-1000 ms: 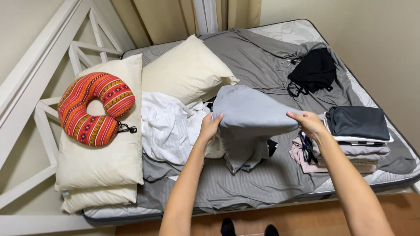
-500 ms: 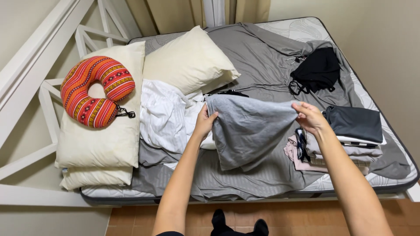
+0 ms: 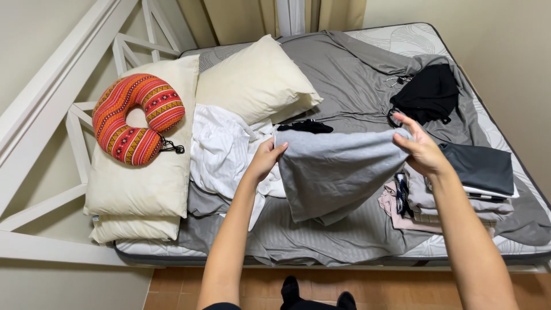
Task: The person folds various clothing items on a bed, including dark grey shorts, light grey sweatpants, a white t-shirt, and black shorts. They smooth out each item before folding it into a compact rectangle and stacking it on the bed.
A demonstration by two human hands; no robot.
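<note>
Both forearms are showing bare from the lower frame edge up, no sleeves, watch or rings on the left hand (image 3: 265,161) or right hand (image 3: 422,150). Dark footwear (image 3: 314,294) is showing at bottom centre.

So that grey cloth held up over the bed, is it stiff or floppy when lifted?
Probably floppy: the grey cloth sags and folds below the left hand and right hand pinching its top corners. Likely light, since fingertip grips hold it up. It seems unlikely to slip.
</note>
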